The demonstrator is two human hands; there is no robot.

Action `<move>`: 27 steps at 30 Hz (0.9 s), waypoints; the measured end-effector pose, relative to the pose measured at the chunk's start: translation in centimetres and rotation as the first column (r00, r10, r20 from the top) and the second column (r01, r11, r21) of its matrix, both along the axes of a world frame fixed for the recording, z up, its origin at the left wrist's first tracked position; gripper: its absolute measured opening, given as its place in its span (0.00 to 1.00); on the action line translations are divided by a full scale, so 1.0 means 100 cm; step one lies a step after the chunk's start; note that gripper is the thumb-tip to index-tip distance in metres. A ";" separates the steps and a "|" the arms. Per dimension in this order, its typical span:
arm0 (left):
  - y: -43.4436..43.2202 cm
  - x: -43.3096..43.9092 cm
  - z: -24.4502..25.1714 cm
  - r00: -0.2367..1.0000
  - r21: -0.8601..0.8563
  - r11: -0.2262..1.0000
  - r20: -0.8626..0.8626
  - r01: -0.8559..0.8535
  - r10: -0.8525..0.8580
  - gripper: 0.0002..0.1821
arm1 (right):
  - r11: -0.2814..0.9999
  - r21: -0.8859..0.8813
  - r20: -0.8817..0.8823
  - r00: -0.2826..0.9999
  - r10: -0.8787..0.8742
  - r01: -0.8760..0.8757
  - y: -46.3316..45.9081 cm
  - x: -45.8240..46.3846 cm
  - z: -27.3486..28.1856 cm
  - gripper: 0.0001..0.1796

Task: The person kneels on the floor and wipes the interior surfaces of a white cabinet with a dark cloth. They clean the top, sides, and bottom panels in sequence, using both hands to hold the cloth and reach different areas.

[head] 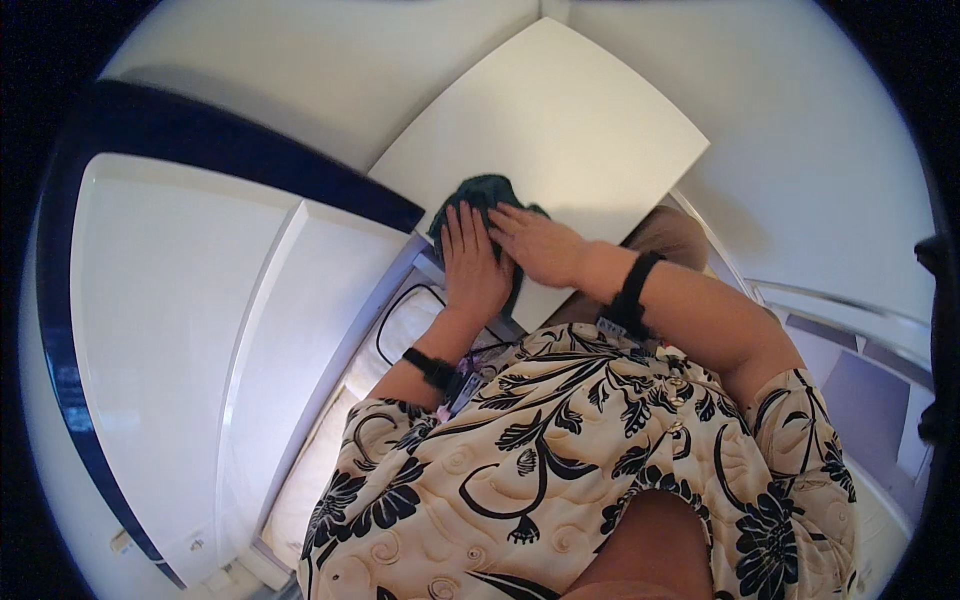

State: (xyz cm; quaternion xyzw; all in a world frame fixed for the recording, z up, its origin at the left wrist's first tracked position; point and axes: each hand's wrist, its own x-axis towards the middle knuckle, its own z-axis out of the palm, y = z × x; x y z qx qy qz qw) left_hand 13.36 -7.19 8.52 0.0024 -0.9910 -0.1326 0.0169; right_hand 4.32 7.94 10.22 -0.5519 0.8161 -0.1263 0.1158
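Both my hands rest on a bunched dark green cloth (487, 189) at the near left corner of a white tabletop (562, 120). My left hand (476, 259) lies over the cloth with its fingers stretched out. Against it from the right comes my right hand (541, 244), fingertips on the cloth close to the left fingers. A fold of the cloth hangs below my palms, past the table's near edge. The undersides of both hands are hidden, so any grip around the cloth does not show.
Glossy white panels (172, 300) with dark blue trim (247, 142) stand at left. Below, a black cable (380, 330) lies over cream fabric (360, 360). White walls meet behind the tabletop. A brown rounded form (679, 234) and a white framed unit (862, 337) are at right.
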 end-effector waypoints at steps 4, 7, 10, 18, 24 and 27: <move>0.013 -0.024 -0.004 0.971 -0.029 0.971 -0.026 -0.239 0.238 0.42 | 0.999 0.033 0.004 1.000 0.028 -0.028 -0.019 -0.039 0.009 0.26; 0.026 -0.027 -0.005 0.939 -0.045 0.939 -0.072 -0.340 0.336 0.45 | 0.989 0.055 -0.035 0.989 0.142 -0.140 -0.028 -0.056 0.021 0.26; 0.037 -0.026 -0.003 0.902 -0.061 0.900 -0.032 -0.432 0.431 0.50 | 0.962 0.103 -0.016 0.966 0.257 -0.254 -0.036 -0.067 0.031 0.26; 0.003 -0.084 0.025 0.859 -0.220 0.834 -0.042 -0.506 0.510 0.53 | 0.988 -0.129 -0.074 0.995 0.072 -0.081 -0.071 -0.094 0.029 0.24; 0.006 -0.166 0.009 0.908 -0.186 0.889 -0.095 -0.418 0.407 0.51 | 0.985 -0.145 -0.021 0.995 -0.094 0.090 -0.047 -0.176 0.013 0.25; 0.031 -0.220 -0.012 0.945 -0.041 0.951 -0.130 -0.306 0.299 0.42 | 0.986 -0.087 -0.081 0.985 -0.151 0.144 -0.013 -0.222 -0.005 0.25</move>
